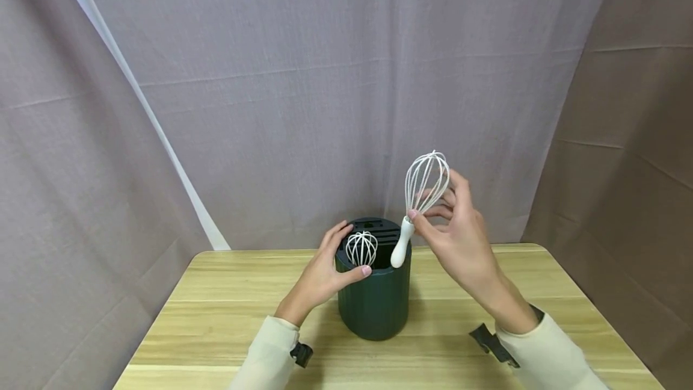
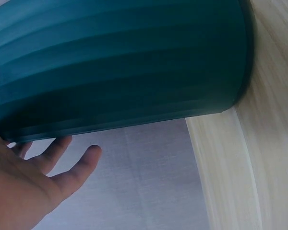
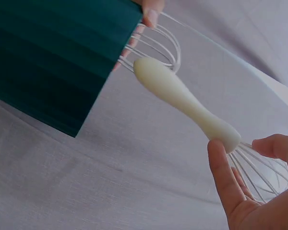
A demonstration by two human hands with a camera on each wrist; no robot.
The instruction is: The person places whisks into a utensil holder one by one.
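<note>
A dark green utensil holder (image 1: 373, 300) stands on the wooden table (image 1: 227, 312). My left hand (image 1: 342, 256) grips the holder's upper left side, thumb on the front wall and fingers round the rim. A small white whisk (image 1: 361, 248) stands in the holder with its wire head up. My right hand (image 1: 433, 209) pinches a larger white whisk (image 1: 426, 182) where wires meet handle; its handle (image 1: 402, 245) points down at the holder's right rim. The right wrist view shows that handle (image 3: 182, 98) beside the holder (image 3: 53, 57), and the left wrist view shows the holder's wall (image 2: 115, 62) against my palm (image 2: 29, 191).
Grey-purple cloth (image 1: 325, 89) hangs close behind the table and brown cloth (image 1: 639, 167) on the right. The holder's top has knife slots (image 1: 387, 235) at the back. Bare tabletop lies on both sides of the holder.
</note>
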